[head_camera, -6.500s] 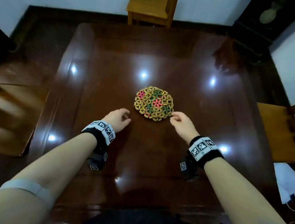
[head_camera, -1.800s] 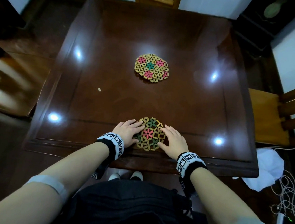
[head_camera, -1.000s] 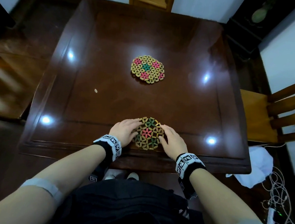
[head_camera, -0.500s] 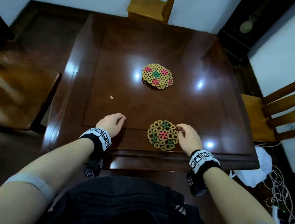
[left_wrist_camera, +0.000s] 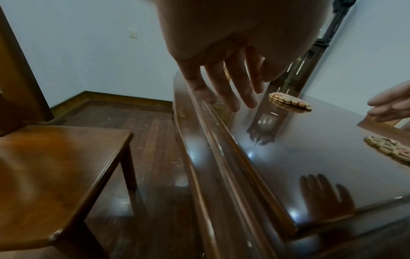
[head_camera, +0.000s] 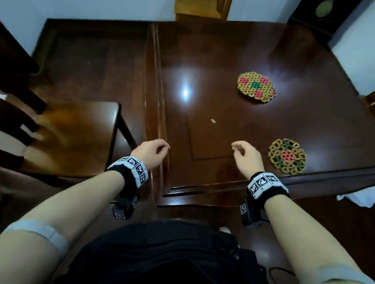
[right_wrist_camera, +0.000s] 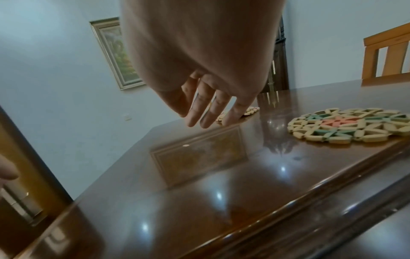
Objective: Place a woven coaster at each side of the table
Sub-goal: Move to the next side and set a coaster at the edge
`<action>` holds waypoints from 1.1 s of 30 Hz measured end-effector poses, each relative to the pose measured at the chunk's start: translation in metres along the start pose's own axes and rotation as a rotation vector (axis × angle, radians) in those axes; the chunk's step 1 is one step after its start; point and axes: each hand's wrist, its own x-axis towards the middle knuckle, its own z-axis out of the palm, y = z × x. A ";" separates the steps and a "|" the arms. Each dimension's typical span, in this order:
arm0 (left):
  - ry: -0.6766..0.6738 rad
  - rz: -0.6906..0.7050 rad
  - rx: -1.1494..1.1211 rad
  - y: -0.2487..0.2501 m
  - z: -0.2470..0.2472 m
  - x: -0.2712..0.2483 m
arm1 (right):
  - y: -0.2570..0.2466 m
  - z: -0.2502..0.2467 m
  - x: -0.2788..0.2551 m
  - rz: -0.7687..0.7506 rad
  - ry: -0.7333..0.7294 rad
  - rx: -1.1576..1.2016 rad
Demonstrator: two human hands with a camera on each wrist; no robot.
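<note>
Both hands empty, grip released: left hand (head_camera: 150,150) over the table's (head_camera: 211,60) left edge, right hand (head_camera: 247,156) just left of the near coaster (head_camera: 287,155) by the near edge. Far coaster (head_camera: 256,86) lies mid-table, well apart.

The worktop (head_camera: 213,171) is a dark, glossy wooden surface with a raised moulded rim and a recessed centre panel, and it mirrors ceiling lights as bright spots. A woven coaster (head_camera: 287,156) with a red flower at its middle and green around it lies flat just inside the worktop's near edge; farther in from that coaster, well apart, lies a stack of woven coasters (head_camera: 256,86) showing a green centre and red flowers. Left of the near coaster, out on the centre panel, sits a small pale crumb (head_camera: 213,121).
</note>
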 end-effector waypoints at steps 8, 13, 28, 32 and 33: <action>-0.097 0.052 -0.002 0.000 -0.025 0.044 | -0.016 0.014 -0.012 0.109 0.018 0.026; -0.089 0.085 -0.084 0.040 -0.020 0.096 | -0.008 0.003 0.009 0.201 0.071 0.071; -0.292 0.324 -0.048 0.088 -0.043 0.215 | -0.041 0.020 0.074 0.394 0.204 0.269; -0.364 0.422 -0.019 0.100 -0.056 0.236 | -0.059 0.015 0.082 0.401 0.234 0.294; -0.375 0.437 -0.010 0.101 -0.059 0.240 | -0.062 0.014 0.083 0.408 0.257 0.298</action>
